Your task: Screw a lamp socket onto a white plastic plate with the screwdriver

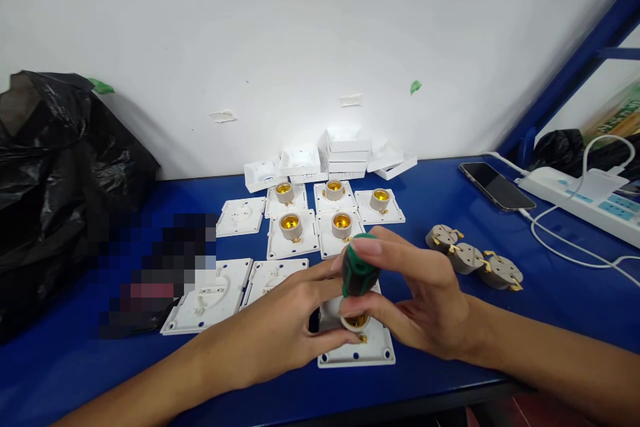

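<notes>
Right-hand grip (pixel 425 310) closed on green screwdriver handle (pixel 359 270), upright over lamp socket plate (pixel 356 347); left-hand grip (pixel 285 330) steadying that plate, touching it, near worktop (pixel 550 300) front edge, middle.

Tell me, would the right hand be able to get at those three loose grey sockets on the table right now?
Probably yes, once freed. The three loose grey sockets lie on bare blue table just beyond the right hand, nothing between them. But that hand now grips the green screwdriver over a lamp holder plate.
</notes>
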The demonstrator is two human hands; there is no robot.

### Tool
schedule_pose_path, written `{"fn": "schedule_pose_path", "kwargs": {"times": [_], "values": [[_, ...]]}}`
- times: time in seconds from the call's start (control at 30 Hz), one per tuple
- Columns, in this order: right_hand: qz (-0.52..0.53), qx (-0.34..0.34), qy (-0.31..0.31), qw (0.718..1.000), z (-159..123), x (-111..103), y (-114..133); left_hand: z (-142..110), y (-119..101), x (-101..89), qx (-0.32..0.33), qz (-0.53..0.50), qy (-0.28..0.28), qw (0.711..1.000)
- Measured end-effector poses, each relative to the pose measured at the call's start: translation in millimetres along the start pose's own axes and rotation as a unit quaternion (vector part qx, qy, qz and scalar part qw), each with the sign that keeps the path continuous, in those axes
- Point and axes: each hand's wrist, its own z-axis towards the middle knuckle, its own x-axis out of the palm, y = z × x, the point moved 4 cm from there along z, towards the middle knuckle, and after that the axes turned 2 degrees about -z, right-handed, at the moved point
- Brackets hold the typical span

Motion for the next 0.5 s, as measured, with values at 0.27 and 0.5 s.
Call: {"fn": "schedule_pose_path", "kwargs": {"times": [0.27,0.5], "values": [[0.060,-0.025,0.025,0.998,3,3,6,5,-15,-6.5,0.001,-0.036,0.017,0.999],[0.063,-0.021,0.044,0.997,6,2,8,2,-11,-4.7,-0.004,-0.015,0.017,1.000]]}}
